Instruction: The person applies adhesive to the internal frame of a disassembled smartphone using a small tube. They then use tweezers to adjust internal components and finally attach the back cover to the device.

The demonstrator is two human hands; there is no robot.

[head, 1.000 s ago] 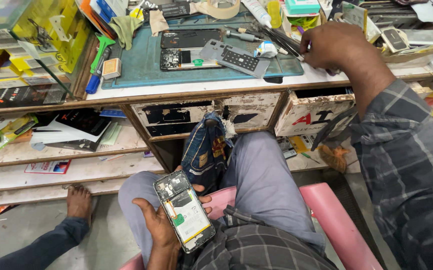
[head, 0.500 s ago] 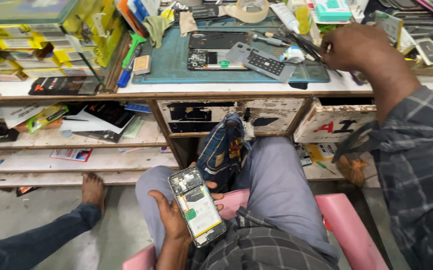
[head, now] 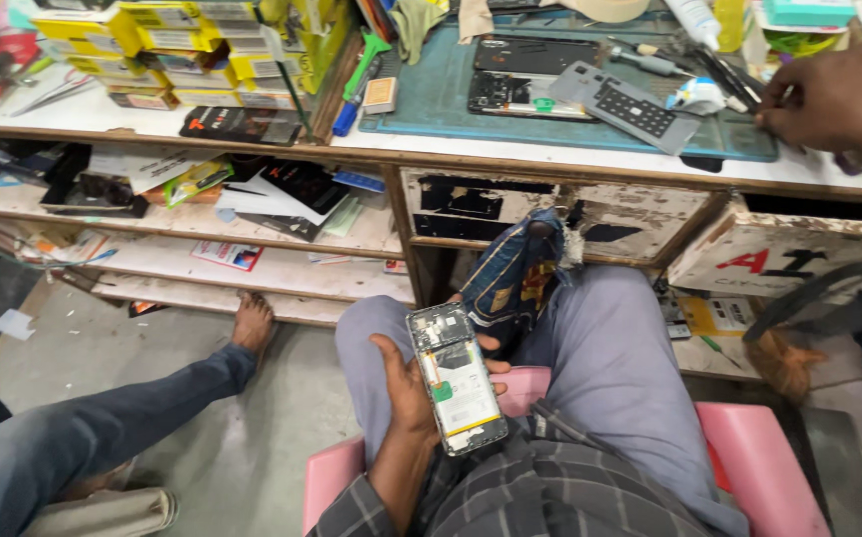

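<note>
My left hand (head: 406,383) grips an opened phone (head: 458,378) with its back cover off, held over my lap with the battery and circuit board facing up. My right hand (head: 829,99) reaches up to the right end of the workbench, fingers curled by thin tools (head: 719,70) at the edge of a teal work mat (head: 441,104); whether it grips one I cannot tell. On the mat lie a dismantled phone (head: 520,91) and a grey keypad part (head: 625,99).
Stacked yellow boxes (head: 212,50) fill the bench's left. Shelves below hold papers and packets (head: 252,194). An open drawer (head: 779,254) juts out on the right. Another person's leg and bare foot (head: 242,333) stretch across the floor at left. I sit on a pink stool (head: 749,462).
The view has swung left and down, so the bench and my right hand sit further right in frame. My left hand keeps holding the phone over my lap.
</note>
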